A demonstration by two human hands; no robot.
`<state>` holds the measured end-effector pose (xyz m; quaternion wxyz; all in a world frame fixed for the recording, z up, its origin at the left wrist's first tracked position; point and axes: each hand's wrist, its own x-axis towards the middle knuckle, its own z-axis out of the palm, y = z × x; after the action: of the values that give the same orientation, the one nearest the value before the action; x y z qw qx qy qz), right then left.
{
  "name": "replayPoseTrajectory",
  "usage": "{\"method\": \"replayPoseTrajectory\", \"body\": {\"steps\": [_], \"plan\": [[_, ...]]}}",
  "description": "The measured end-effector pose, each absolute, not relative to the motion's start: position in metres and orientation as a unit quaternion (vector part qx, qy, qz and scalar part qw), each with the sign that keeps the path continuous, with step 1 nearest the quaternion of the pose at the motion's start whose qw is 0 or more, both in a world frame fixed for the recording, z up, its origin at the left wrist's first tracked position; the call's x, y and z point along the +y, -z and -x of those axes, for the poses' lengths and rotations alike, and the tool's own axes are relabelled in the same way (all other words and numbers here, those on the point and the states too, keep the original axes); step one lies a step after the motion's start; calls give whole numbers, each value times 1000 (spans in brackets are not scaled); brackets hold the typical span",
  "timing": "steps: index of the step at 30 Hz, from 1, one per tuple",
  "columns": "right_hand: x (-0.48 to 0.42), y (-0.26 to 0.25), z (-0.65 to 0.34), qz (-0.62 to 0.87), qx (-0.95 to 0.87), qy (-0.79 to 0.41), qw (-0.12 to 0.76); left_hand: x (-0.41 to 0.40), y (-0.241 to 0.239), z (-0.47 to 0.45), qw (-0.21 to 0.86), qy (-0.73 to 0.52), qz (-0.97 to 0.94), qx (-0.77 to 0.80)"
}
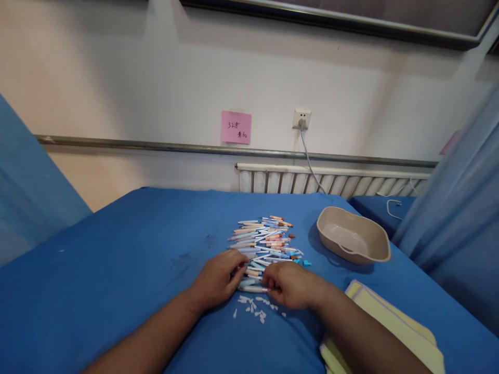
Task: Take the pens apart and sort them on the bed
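A long pile of pens point(244, 245), mostly white, pale blue and peach, lies on the blue cover, with white sticks among them. My left hand point(222, 275) rests at the near left edge of the pile, thumb and forefinger bent together against the pens. Across from it, my right hand point(290, 283) is curled at the near right edge, fingers closed by the pen ends. What either hand grips is too small and partly covered by the fingers. Small white pointed pieces point(262, 315) lie scattered just in front of the hands. Bright blue bits point(306, 263) sit right of the pile.
A beige plastic basin point(343, 249) stands to the right on the blue-covered bed point(136, 291). Folded yellow cloth point(393, 322) lies under my right forearm. Behind are a radiator point(280, 182), a rail and a plugged-in cord point(307, 156). Blue curtains point(448, 208) hang at both sides.
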<state>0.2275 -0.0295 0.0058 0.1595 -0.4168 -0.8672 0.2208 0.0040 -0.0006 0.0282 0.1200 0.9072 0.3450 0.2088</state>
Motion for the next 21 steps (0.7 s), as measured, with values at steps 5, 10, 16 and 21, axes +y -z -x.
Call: {"method": "replayPoseTrajectory", "body": {"steps": [5,10,16,21], "plan": [[-21,0,-229,419,-768,-416,247,-4,-30,-6,141,-211,-918,303],[-15,3,-229,394,-719,-500,278,-4,-26,-7,132,-199,-923,301],[-15,5,-230,429,-769,-398,259,0,-23,-7,127,-165,-919,334],[-16,8,-226,414,-758,-413,288,-5,-28,-9,141,-240,-907,317]]}}
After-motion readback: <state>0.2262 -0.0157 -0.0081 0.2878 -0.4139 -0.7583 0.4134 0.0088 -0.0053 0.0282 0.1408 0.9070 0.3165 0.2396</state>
